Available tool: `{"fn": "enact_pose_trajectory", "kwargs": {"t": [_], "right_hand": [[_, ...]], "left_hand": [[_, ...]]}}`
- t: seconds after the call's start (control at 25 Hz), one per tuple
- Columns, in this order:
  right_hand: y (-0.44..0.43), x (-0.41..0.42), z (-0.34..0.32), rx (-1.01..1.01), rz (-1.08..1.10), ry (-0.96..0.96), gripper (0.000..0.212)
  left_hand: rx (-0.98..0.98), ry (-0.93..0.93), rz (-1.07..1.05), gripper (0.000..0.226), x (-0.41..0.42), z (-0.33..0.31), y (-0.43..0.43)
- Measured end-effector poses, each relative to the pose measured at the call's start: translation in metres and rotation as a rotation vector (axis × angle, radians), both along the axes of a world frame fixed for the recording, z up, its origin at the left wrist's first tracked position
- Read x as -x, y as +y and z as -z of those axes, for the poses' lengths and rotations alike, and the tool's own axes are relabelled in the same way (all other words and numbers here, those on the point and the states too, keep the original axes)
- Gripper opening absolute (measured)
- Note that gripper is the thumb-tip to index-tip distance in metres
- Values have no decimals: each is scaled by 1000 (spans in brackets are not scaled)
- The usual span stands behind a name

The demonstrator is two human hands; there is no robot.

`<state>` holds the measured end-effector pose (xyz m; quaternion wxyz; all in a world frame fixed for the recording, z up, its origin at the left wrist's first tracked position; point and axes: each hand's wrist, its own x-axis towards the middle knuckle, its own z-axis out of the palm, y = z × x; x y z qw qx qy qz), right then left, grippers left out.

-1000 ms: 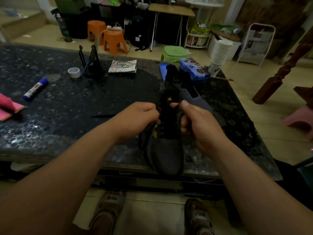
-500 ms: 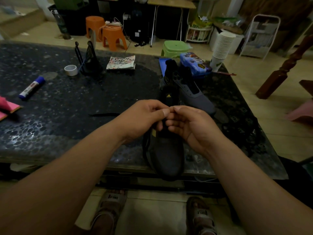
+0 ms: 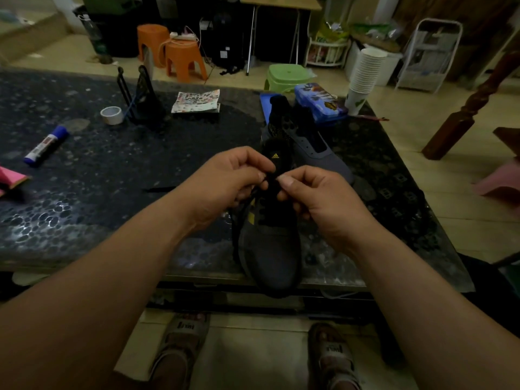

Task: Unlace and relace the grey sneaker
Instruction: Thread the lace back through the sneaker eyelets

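Dim room, with a dark pebble-patterned tabletop (image 3: 112,192) filling the middle of the view and two orange plastic stools (image 3: 180,56) and a green plastic stool (image 3: 284,76) on the floor beyond it. The grey fabric sneaker (image 3: 270,249) lies at the near edge of the table, its toe pointing toward the person and jutting just past the rim, and its black tongue with a yellow logo stands up behind the hands. Above the eyelets, the left hand (image 3: 228,181) and the right hand (image 3: 318,195) meet, each pinching the thin black lace (image 3: 271,177) between thumb and curled forefinger; a strand hangs below the left hand. Just behind lies a second grey sneaker (image 3: 318,147), its eyelets bare. Farther off on the table sit a white roll of tape (image 3: 112,115), a blue-capped white marker (image 3: 45,146), a blue printed pencil case (image 3: 319,104) and a tall stack of white paper cups (image 3: 363,77).
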<state>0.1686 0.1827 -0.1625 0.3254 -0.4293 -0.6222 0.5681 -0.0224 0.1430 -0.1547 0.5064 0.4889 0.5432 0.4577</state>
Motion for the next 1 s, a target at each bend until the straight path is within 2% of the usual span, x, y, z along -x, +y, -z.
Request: {"fn": "enact_pose_trajectory", "kwargs": {"t": [0.16,0.28,0.44,0.56,0.64,0.72,0.8,0.88,1.0], "right_hand": [[6,-8,-1,-72,22,-33,6],[10,-5,1,-162,40,-101,9],[13,6,2,-151,42,-69,20],[28,5,-2,-211,156,-129,22],[44,4,-4,-380,192,-265,21],[59,8,0,-530,44,-480,30],[71,12,9,-563,-95,-639,39],[75,12,11,-557,-84,-647,38],[76,7,7,-554,-15,-528,26]], "left_hand": [[-22,194,28,10,6,3,0],[-92,441,160,9,2,4,-2],[-117,376,107,16,-4,4,-2],[-43,279,44,17,6,8,1],[40,139,25,18,9,12,2],[77,77,8,18,8,15,3],[88,68,-1,19,6,17,5],[106,69,15,20,5,17,7],[128,129,34,19,4,22,7]]}}
